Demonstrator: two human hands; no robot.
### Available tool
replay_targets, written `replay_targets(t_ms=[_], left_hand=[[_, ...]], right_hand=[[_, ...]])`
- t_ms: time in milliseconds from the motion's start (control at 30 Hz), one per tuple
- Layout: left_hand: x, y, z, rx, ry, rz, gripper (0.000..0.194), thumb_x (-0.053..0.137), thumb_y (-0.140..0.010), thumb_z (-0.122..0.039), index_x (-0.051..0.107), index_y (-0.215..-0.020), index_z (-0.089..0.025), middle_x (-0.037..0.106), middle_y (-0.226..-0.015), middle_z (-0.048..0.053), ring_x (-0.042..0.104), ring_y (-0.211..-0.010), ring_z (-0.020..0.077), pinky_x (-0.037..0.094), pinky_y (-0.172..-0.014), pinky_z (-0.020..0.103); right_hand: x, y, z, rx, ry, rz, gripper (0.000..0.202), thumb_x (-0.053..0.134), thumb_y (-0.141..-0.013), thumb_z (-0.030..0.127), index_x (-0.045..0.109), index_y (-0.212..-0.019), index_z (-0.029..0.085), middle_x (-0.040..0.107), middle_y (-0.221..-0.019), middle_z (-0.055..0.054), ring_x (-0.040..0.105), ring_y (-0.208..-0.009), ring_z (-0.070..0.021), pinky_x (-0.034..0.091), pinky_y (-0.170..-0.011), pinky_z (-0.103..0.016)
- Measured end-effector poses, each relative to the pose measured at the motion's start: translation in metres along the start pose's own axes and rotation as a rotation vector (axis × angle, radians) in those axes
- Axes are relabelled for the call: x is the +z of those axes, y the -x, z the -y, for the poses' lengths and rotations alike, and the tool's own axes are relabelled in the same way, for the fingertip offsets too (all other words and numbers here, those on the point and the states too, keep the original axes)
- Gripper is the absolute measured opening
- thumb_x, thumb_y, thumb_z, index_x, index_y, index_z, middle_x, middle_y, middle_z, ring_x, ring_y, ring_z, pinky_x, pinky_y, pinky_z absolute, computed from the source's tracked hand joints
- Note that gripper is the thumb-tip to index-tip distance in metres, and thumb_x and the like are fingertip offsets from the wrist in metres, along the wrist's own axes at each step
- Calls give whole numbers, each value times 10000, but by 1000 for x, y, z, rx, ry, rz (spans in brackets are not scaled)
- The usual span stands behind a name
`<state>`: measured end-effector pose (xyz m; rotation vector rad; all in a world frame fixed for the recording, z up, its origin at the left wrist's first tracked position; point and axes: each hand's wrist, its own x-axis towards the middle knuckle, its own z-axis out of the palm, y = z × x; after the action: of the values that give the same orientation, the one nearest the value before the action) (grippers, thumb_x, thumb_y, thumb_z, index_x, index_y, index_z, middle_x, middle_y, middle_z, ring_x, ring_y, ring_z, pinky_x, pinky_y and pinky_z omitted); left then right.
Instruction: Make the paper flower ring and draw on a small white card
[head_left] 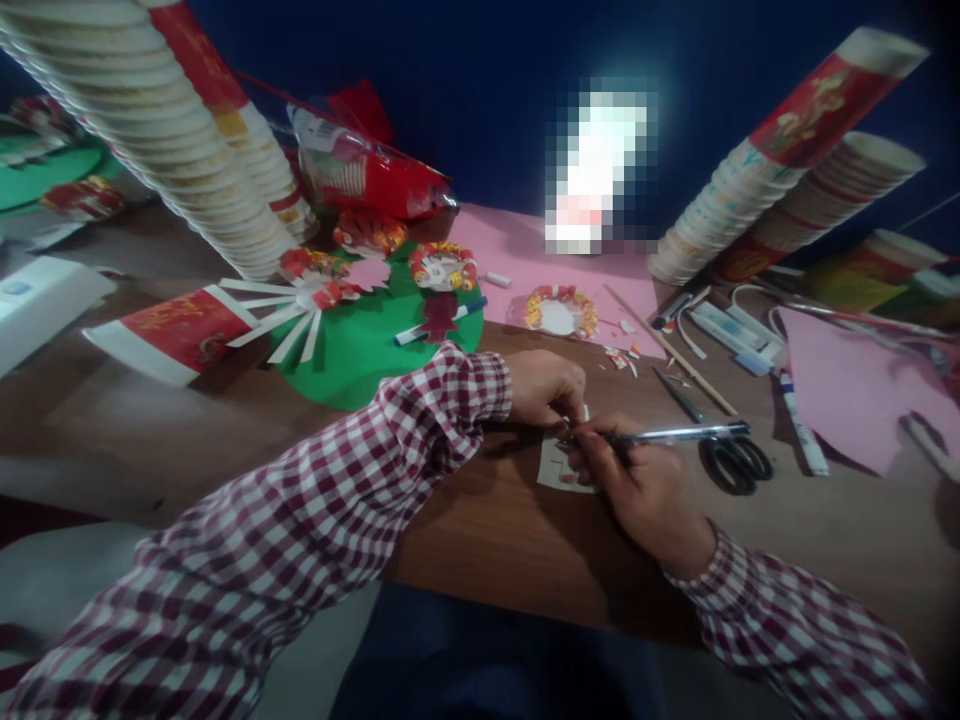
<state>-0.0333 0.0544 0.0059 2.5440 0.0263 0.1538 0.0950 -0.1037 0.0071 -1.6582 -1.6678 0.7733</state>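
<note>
My right hand (649, 490) grips a slim pen (660, 433), dark and silvery, its tip down by a small pale paper piece (551, 468). Outlines are drawn on that paper, which lies on the table under both hands. At its upper edge, my left hand (546, 388) has its fingers curled and pinched together. A small white bit shows beside those fingertips, but what they hold is hidden. Black-handled scissors (739, 465) lie just right of my right hand.
Stacks of paper cups (202, 150) lean at left, with more cup stacks (739, 200) at right. A green disc (330, 375) bears cut-cup decorations and a marker (409, 335). Pink paper (510, 240) lies behind; a wooden stick (675, 355) and another marker (802, 425) lie at right.
</note>
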Motion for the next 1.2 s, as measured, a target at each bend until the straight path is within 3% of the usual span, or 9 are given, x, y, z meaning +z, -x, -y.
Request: replay_targets(t_ms=[333, 767, 1200], left_hand=[[-3, -3, -3, -25, -27, 48, 241, 669, -655, -79, 749, -825, -229, 649, -821, 9, 583, -773, 110, 399, -660, 177], [0, -2, 2, -2, 8, 24, 202, 661, -691, -121, 751, -833, -233, 653, -824, 8, 579, -759, 102, 396, -649, 174], [0, -4, 3, -11, -26, 39, 195, 692, -664, -139, 747, -814, -250, 647, -803, -1, 578, -759, 107, 394, -651, 177]], right_hand=[[1, 1, 1, 16, -25, 15, 212, 448, -928, 373, 571, -915, 200, 688, -692, -19, 665, -568, -151, 532, -518, -234], [0, -1, 0, -8, -25, -34, 169, 467, -926, 333, 574, -910, 203, 683, -663, 2, 651, -528, -129, 518, -493, -209], [1, -1, 3, -32, 38, 8, 211, 456, -927, 343, 594, -880, 191, 690, -654, -1, 662, -565, -131, 507, -510, -199]])
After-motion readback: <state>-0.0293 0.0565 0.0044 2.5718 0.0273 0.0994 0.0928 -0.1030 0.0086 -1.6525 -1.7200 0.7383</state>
